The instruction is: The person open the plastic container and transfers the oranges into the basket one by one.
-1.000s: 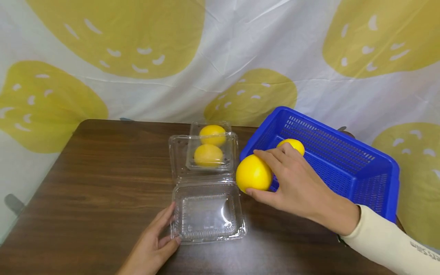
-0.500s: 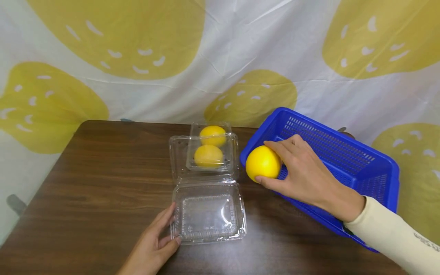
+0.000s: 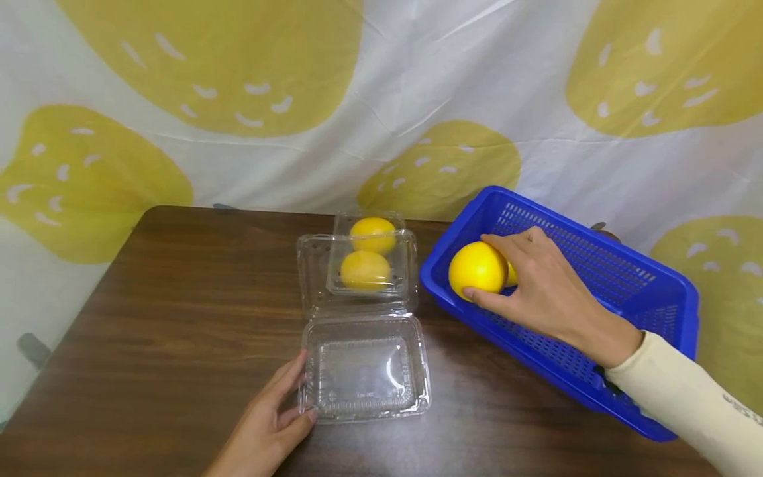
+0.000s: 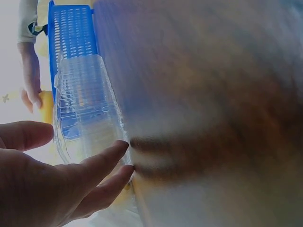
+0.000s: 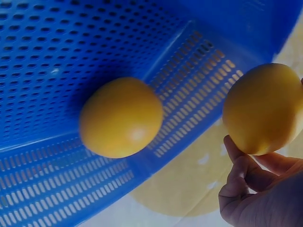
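My right hand [image 3: 548, 291] grips a round yellow fruit [image 3: 475, 268] between thumb and fingers, over the left end of the blue plastic basket [image 3: 640, 424]. A second yellow fruit [image 5: 120, 117] lies inside the basket, mostly hidden behind the held one in the head view. My left hand [image 3: 265, 414] touches the left edge of a clear hinged plastic box [image 3: 365, 374], its fingers extended, thumb by the near corner. The box stands open, with nothing in its near half. Behind its raised lid [image 3: 312, 271], a smaller-looking clear box [image 3: 334, 265] holds two yellow fruits [image 3: 365, 269].
The dark wooden table [image 3: 179, 331] carries everything. A white cloth with yellow fruit prints [image 3: 417, 66] hangs behind its far edge. A small brown round thing [image 3: 605, 232] shows behind the basket's far rim.
My right hand has carried the fruit from beside the clear box to the right and away, over the basket. The left hand and the boxes have stayed in place.
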`<state>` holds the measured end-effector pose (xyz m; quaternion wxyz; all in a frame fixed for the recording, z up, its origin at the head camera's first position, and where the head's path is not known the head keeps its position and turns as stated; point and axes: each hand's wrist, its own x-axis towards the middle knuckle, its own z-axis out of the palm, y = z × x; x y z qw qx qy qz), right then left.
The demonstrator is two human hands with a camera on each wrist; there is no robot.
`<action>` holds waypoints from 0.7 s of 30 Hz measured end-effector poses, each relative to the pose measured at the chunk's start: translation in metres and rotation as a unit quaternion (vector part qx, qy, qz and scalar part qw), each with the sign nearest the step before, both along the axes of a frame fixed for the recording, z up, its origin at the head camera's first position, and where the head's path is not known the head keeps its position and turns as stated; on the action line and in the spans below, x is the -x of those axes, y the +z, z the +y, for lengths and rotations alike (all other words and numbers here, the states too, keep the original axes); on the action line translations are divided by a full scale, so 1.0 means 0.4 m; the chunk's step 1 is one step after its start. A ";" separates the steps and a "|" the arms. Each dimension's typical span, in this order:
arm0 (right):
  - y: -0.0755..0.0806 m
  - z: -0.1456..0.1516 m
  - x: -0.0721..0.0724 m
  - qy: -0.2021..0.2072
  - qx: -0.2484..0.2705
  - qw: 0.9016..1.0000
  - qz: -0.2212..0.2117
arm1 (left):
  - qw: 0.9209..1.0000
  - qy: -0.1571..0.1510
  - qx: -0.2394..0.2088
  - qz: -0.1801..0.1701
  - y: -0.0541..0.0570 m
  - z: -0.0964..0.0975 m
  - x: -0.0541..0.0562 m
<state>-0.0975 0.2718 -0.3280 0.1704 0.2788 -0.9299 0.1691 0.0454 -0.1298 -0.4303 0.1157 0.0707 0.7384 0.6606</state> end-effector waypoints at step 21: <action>-0.068 0.045 0.014 0.001 -0.025 1.000 -0.017 | 1.000 -0.003 -0.004 -0.010 0.002 -0.002 0.001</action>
